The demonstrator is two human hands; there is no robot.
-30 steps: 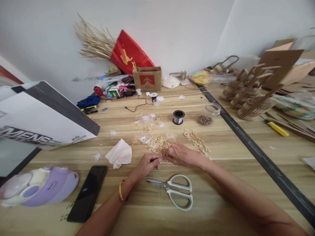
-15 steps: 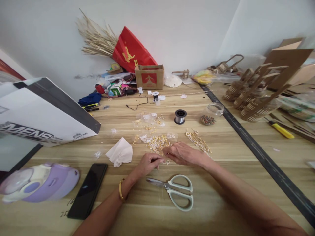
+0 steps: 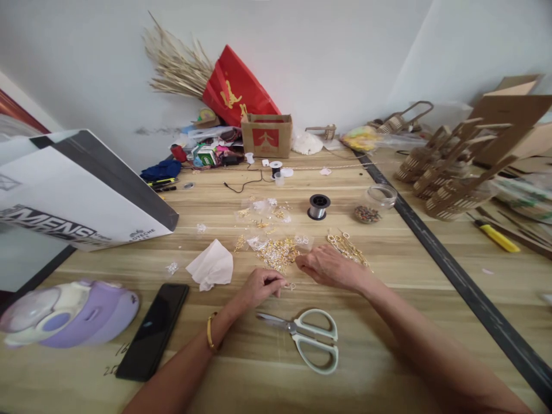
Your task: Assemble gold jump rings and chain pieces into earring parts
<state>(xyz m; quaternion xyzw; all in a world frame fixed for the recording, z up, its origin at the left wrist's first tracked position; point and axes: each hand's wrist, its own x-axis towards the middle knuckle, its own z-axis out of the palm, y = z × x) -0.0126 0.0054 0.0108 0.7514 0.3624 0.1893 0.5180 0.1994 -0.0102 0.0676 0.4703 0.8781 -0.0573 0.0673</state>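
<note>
My left hand (image 3: 259,287) rests on the wooden table with its fingers pinched on a small gold ring piece (image 3: 290,285). My right hand (image 3: 330,268) lies just right of it, fingers curled at the edge of a heap of small gold findings (image 3: 277,252); what it holds is too small to make out. A row of gold chain pieces (image 3: 349,248) lies beyond the right wrist. Pale green scissors (image 3: 307,335) lie closed just below both hands.
A crumpled white tissue (image 3: 211,265), a black phone (image 3: 153,330) and a purple device (image 3: 69,313) lie to the left. A wire spool (image 3: 318,206), a bead dish (image 3: 367,214) and a glass jar (image 3: 380,195) stand behind. A big white box (image 3: 73,195) fills the left; wooden baskets (image 3: 452,178) right.
My hands have drawn slightly apart; the right hand shifted right, away from the ring piece in my left fingers. The view drifted a little.
</note>
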